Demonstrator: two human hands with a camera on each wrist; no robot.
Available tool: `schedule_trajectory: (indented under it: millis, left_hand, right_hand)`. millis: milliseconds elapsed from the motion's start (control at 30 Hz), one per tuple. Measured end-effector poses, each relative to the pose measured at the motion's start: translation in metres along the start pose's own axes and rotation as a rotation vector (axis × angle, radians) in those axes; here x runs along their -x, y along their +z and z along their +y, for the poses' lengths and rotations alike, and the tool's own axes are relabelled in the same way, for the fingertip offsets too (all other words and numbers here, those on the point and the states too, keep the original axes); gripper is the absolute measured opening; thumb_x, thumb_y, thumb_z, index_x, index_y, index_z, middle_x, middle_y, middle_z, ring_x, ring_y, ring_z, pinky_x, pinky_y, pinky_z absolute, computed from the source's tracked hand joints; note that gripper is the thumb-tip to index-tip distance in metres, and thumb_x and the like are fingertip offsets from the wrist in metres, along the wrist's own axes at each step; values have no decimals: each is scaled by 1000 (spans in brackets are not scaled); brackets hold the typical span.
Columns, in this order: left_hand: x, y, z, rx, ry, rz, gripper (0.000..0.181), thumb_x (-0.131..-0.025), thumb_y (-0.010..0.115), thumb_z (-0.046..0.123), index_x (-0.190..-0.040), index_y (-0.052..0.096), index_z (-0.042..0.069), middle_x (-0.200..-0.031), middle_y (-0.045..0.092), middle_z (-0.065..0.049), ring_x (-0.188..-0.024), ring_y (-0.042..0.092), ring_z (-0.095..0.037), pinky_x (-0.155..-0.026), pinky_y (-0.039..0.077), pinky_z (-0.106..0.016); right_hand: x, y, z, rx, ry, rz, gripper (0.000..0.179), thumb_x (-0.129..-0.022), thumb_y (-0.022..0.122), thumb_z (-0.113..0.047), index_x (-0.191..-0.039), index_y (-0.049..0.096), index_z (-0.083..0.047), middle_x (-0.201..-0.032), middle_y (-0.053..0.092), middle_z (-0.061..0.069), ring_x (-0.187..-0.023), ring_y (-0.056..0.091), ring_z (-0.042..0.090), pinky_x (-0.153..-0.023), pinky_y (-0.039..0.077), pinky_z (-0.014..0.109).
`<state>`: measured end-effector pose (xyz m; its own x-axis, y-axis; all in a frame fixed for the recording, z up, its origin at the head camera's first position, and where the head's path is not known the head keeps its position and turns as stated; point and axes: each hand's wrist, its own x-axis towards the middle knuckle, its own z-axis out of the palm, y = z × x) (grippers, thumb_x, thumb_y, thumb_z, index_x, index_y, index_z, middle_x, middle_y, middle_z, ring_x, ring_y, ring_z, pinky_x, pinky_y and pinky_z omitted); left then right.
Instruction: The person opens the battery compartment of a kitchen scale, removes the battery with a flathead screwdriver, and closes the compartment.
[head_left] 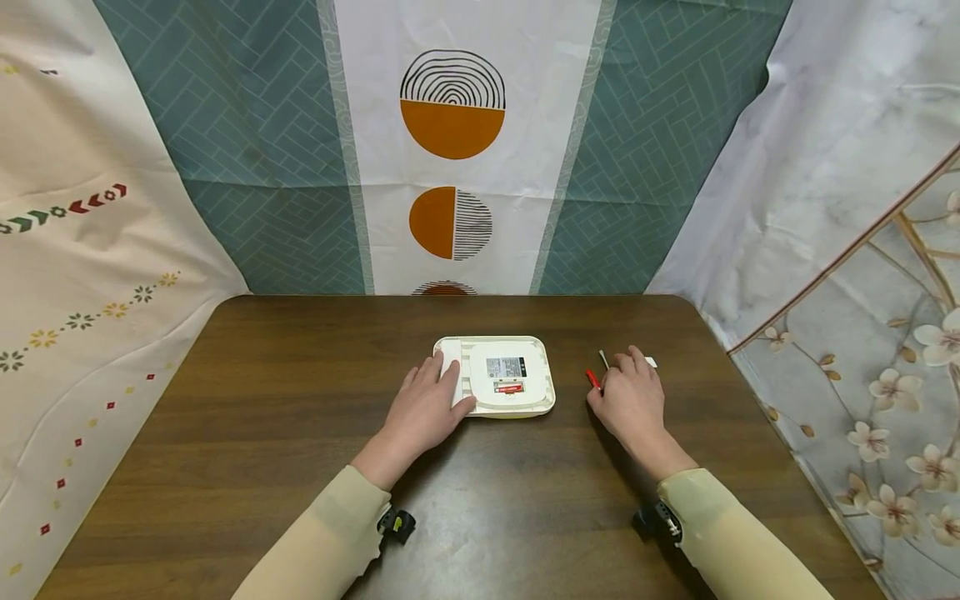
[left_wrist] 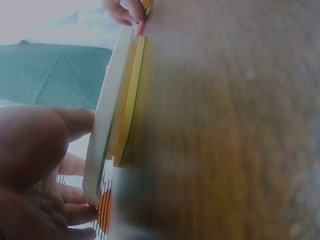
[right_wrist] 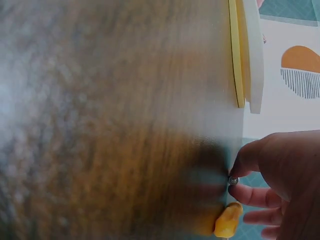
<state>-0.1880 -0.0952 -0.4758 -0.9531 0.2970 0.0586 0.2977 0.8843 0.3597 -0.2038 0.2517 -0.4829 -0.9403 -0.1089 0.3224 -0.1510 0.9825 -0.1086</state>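
Observation:
A white kitchen scale (head_left: 480,408) lies upside down, its label and battery compartment (head_left: 509,387) facing up and its yellow platform (left_wrist: 131,100) against the table. Across the scale's left end my left hand (head_left: 426,404) holds it, thumb at the near edge and fingers over the end panel. Right of the scale, my right hand (head_left: 632,398) pinches a small red battery (head_left: 593,379) between thumb and index finger; its round metal end (right_wrist: 233,180) shows in the right wrist view. A thin metal shaft (head_left: 603,358) and a yellow-orange piece (right_wrist: 228,220) lie by that hand.
A brown wooden table (head_left: 300,467) carries everything. Just beyond the right hand a small white piece (head_left: 651,362) sticks out. Patterned cloths (head_left: 285,167) hang behind the table and at both sides.

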Motion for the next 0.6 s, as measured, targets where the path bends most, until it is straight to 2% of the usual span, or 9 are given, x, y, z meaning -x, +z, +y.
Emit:
schedule_trajectory:
  millis: [100,267,467,600]
  left_hand:
    - [0,0,0,0,2,3,75,-110,68,46,-164,49,-2,-174,31,-32,-162,32,-47,-131,25,-60]
    - [0,0,-1,-4,4,7,75,-110,68,47,-164,49,-2,-174,31,-32,-162,32,-47,-131,26,-60]
    - [-1,0,0,-13,-3,0,77,-110,68,48,-165,48,-1,-175,30,-31,-162,31,-46,-131,25,-60]
    - [-1,0,0,-12,-1,-1,76,-110,68,48,-165,48,-2,-174,31,-32,-162,31,-47,-131,25,-60]
  right_hand:
    - [-1,-2,-1,0,14,-26,27,-92,70,-18,-72,72,-1,-138,65,31,-152,40,50,-121,37,68]
    - [-3,-7,-6,-35,5,-6,23,-96,72,-20,-91,78,1,-146,61,29,-155,36,50,-123,35,69]
    - [-12,-14,-25,-105,-143,96,24,-93,85,-16,-107,81,4,-146,64,27,-154,41,48,-124,36,64]
    - [-16,-15,-35,-169,-224,71,27,-91,92,-17,-109,83,0,-146,65,25,-155,42,47,-126,36,61]
